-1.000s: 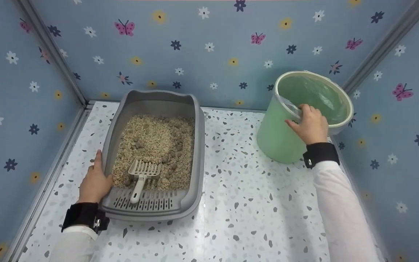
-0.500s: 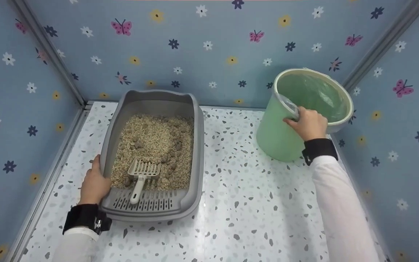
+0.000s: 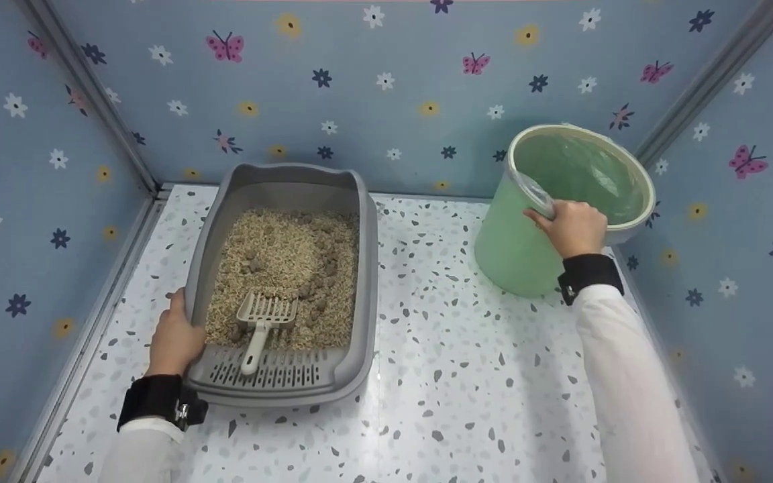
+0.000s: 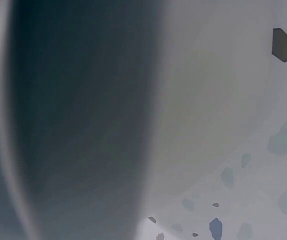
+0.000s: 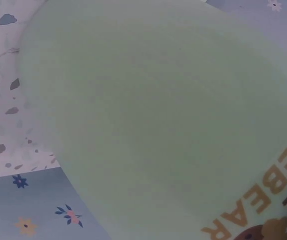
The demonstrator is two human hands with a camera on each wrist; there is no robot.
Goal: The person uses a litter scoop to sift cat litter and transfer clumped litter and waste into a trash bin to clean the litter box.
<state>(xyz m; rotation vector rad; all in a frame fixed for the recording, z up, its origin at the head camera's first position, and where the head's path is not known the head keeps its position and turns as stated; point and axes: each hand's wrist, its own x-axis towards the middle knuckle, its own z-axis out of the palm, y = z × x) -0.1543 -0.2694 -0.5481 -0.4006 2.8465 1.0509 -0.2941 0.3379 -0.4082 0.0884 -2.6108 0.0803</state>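
A grey litter box (image 3: 368, 282) filled with sandy litter and darker clumps stands on the left of the floor. On the litter lies a pale slotted litter scoop (image 3: 267, 312), its handle over the box's perforated front ledge. My left hand (image 3: 175, 342) holds the box's left side, thumb at the rim and index finger along the outer wall. At the right, my right hand (image 3: 576, 228) grips the near rim of a green trash can (image 3: 517, 251) lined with a clear plastic bag (image 3: 604, 178). The can's smooth side fills most of the right wrist view.
Speckled white floor (image 3: 427, 335) runs between the box and the can. Blue flowered panels (image 3: 359, 100) rise behind and on both sides, with grey metal strips (image 3: 708, 80) at the corners. The can stands close to the back right corner.
My right hand's raised fingers have settled down over the can's rim and its bag. My left hand stays at the litter box, and the scoop has not moved.
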